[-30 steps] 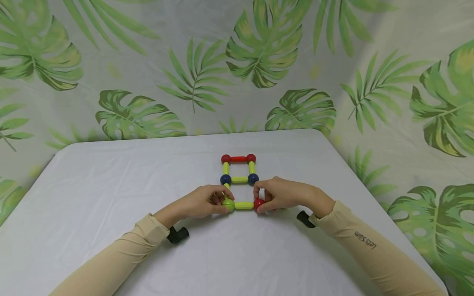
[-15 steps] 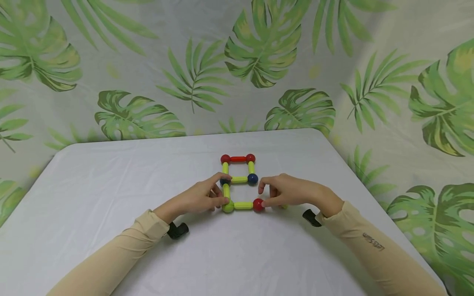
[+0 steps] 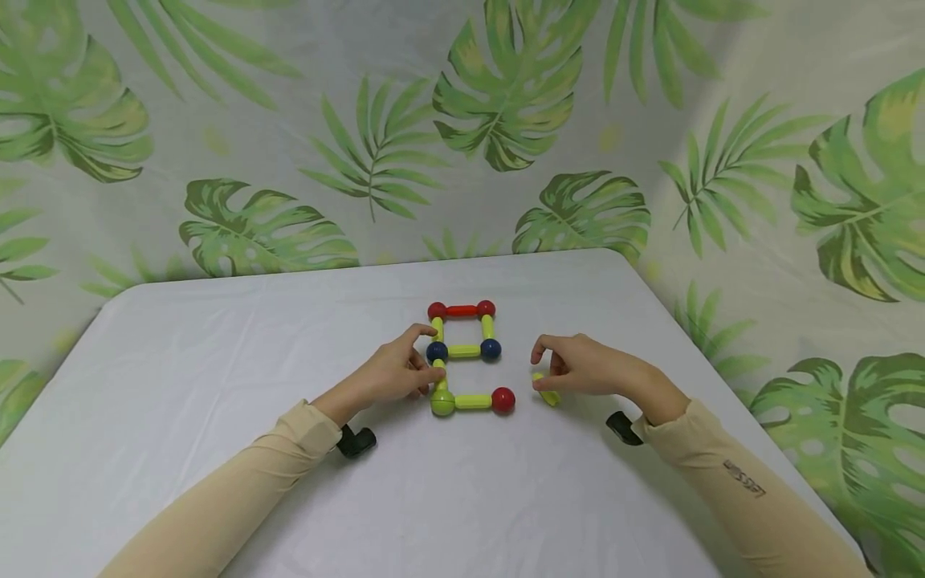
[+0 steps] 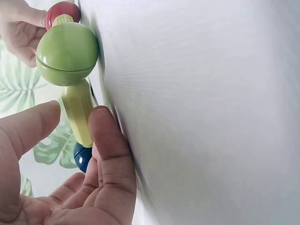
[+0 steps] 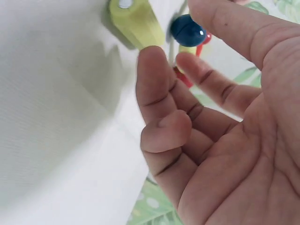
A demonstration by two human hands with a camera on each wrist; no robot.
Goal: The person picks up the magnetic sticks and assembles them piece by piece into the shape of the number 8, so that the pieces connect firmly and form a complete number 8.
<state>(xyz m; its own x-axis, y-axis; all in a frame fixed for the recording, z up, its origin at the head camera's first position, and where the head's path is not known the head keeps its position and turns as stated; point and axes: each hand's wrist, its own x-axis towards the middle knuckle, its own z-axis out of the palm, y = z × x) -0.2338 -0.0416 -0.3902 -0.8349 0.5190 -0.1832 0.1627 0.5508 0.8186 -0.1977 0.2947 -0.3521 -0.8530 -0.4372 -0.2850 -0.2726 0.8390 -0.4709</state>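
A flat figure of magnetic rods and balls lies on the table. Its far square has red balls (image 3: 486,309) joined by a red rod (image 3: 461,311), and blue balls (image 3: 491,349) joined by a yellow-green rod (image 3: 464,352). Nearer, a green ball (image 3: 443,403) links through another rod to a red ball (image 3: 503,400); the right side there has no rod. My left hand (image 3: 396,368) is beside the left rod (image 4: 77,110), thumb apart from it, fingertips right at it. A loose yellow-green rod (image 5: 136,23) lies by the fingertips of my right hand (image 3: 588,365), fingers loosely bent.
White cloth (image 3: 253,337) covers the table. Behind and to the right hangs a leaf-patterned curtain (image 3: 405,160). A black wrist camera (image 3: 356,441) sits under the left wrist, and another black camera (image 3: 625,429) under the right.
My right hand has left the near red ball and moved right, to the loose rod. My left hand has let go of the green ball and slid back and left along the rod.
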